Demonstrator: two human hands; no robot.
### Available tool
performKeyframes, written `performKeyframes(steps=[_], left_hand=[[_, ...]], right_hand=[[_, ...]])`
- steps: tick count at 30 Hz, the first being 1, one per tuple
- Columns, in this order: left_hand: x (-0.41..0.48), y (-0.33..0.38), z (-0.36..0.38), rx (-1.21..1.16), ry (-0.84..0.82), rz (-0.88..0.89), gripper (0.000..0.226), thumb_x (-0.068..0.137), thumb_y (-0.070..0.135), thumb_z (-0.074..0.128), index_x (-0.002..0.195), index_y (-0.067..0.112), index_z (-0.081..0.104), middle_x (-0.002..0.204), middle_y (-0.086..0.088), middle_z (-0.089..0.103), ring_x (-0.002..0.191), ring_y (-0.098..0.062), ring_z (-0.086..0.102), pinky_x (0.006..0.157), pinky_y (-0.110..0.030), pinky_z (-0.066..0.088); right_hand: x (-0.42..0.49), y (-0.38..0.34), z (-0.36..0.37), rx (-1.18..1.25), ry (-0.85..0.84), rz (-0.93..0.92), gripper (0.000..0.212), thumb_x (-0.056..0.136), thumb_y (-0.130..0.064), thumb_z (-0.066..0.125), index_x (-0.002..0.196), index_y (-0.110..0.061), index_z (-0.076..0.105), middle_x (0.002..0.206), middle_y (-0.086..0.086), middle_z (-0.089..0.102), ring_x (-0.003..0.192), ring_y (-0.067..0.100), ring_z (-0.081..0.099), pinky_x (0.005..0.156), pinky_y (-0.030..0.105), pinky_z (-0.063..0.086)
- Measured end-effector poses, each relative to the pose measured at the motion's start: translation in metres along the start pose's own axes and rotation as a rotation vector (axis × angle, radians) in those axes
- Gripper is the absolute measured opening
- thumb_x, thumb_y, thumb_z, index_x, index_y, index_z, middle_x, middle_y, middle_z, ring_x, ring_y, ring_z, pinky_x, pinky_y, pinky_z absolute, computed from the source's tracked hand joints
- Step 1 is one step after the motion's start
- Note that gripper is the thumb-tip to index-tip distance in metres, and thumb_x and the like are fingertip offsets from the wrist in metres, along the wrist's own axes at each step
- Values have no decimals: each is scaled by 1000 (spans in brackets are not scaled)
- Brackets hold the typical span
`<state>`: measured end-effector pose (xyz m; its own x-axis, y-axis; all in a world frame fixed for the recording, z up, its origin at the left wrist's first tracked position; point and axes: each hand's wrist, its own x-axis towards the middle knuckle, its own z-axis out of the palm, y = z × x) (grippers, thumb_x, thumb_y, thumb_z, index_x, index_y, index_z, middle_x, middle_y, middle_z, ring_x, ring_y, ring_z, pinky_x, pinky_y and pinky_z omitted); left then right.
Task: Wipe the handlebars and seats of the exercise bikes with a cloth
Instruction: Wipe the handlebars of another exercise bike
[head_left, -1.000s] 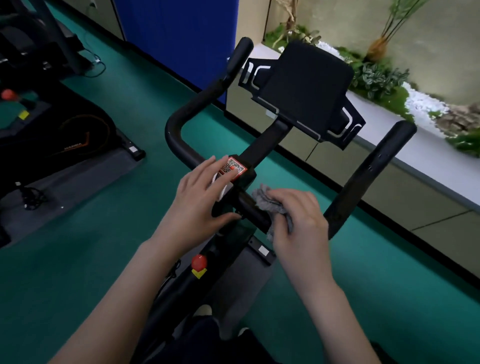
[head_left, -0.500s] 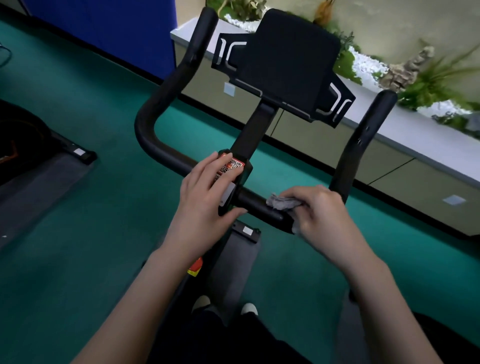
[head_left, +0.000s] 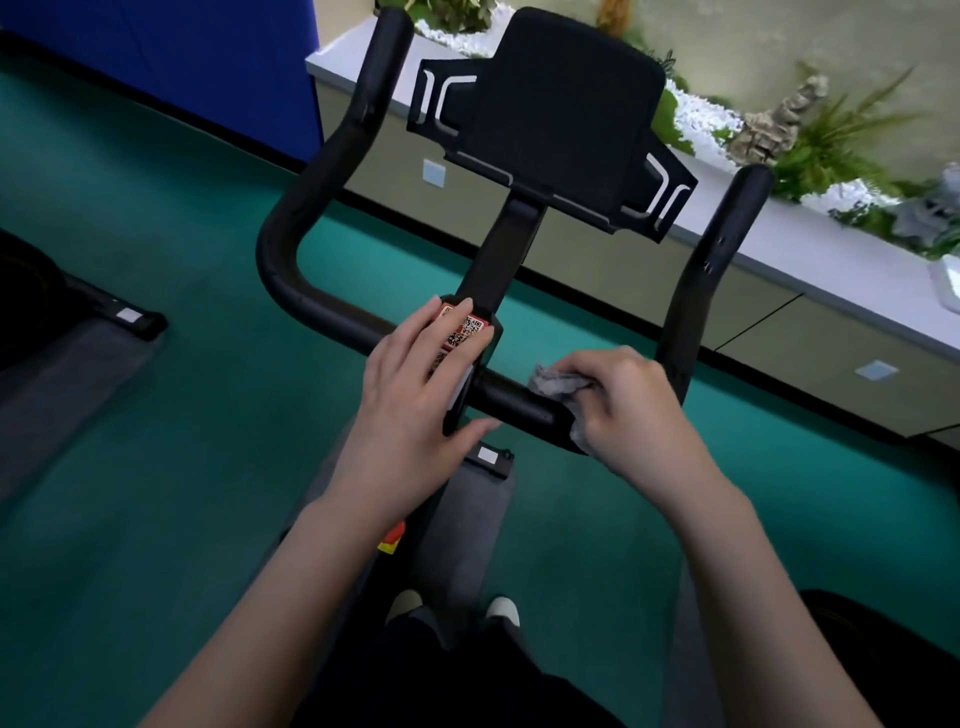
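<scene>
A grey cloth (head_left: 555, 382) is held bunched in the right hand (head_left: 631, 410), whose fingers are curled round it. The cloth is pressed onto the black handlebars (head_left: 275, 249), on the cross section just right of the centre post. The left hand (head_left: 415, 400) is laid over the centre block with fingers straight, grasping nothing, and a red sticker (head_left: 467, 328) with a square code is partly covered by it. A black padded holder (head_left: 561, 104) is mounted above the post. A green floor (head_left: 171, 249) is seen beneath, and a pale ledge (head_left: 810, 244) with plants runs behind.
</scene>
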<state>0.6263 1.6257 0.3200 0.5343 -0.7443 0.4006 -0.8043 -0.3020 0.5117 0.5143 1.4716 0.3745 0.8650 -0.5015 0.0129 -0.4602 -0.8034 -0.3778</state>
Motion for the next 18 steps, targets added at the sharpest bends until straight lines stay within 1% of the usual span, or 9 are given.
performKeyframes(steps=[2, 4, 6, 8, 10, 12, 15, 16, 18], left_hand=[[1, -1, -1, -11, -3, 45, 70, 69, 29, 82, 131, 14, 53, 146, -4, 41, 140, -23, 27, 109, -50, 27], [2, -2, -1, -23, -25, 84, 63, 67, 25, 82, 125, 13, 59, 143, -4, 45, 139, -24, 30, 109, -47, 27], [2, -1, -1, -26, -47, 112, 57, 68, 21, 82, 120, 11, 62, 141, -5, 47, 139, -23, 31, 110, -44, 25], [2, -1, 0, -24, -51, 135, 51, 69, 20, 81, 116, 11, 64, 139, -5, 49, 138, -23, 32, 111, -43, 25], [3, 0, 0, -29, -55, 147, 46, 70, 21, 81, 112, 10, 66, 137, -5, 51, 136, -22, 35, 109, -45, 27], [4, 1, 2, -42, -66, 145, 42, 70, 20, 81, 108, 9, 68, 134, -6, 54, 133, -23, 39, 107, -49, 30], [4, 2, 4, -39, -77, 138, 40, 69, 18, 81, 106, 9, 68, 131, -6, 55, 131, -24, 41, 106, -47, 32], [4, 2, 4, -41, -77, 139, 39, 69, 17, 80, 105, 9, 67, 131, -6, 55, 131, -24, 41, 106, -46, 31], [5, 1, 3, -54, -69, 137, 37, 70, 12, 77, 105, 8, 67, 131, -6, 55, 130, -24, 41, 106, -45, 31]], right_hand=[[-11, -5, 4, 16, 166, -40, 37, 75, 14, 51, 100, -6, 70, 94, 8, 67, 92, 28, 53, 79, 23, 36], [-17, -14, 14, 49, 260, -112, 40, 73, 17, 52, 103, -2, 69, 96, 10, 65, 92, 27, 52, 83, 20, 36], [-23, -22, 26, 44, 273, -181, 38, 74, 17, 54, 105, 0, 68, 100, 11, 64, 94, 27, 52, 86, 26, 41], [-33, -21, 34, -1, 285, -201, 38, 73, 17, 57, 105, 1, 68, 104, 11, 64, 93, 28, 50, 85, 30, 43], [-46, -10, 36, -38, 331, -196, 38, 71, 18, 56, 105, 2, 68, 104, 12, 64, 92, 26, 47, 85, 27, 40], [-59, -2, 37, -58, 403, -172, 35, 75, 15, 52, 104, 3, 68, 103, 12, 65, 90, 25, 45, 84, 26, 38], [-58, -5, 39, -30, 479, -173, 34, 79, 12, 45, 103, 4, 68, 103, 12, 65, 88, 25, 45, 82, 29, 39], [-54, -9, 40, -28, 479, -207, 35, 78, 12, 44, 102, 4, 68, 103, 13, 65, 87, 26, 46, 81, 30, 40], [-44, -19, 45, -50, 426, -296, 33, 79, 10, 45, 102, 4, 67, 105, 14, 65, 88, 28, 48, 79, 34, 43]])
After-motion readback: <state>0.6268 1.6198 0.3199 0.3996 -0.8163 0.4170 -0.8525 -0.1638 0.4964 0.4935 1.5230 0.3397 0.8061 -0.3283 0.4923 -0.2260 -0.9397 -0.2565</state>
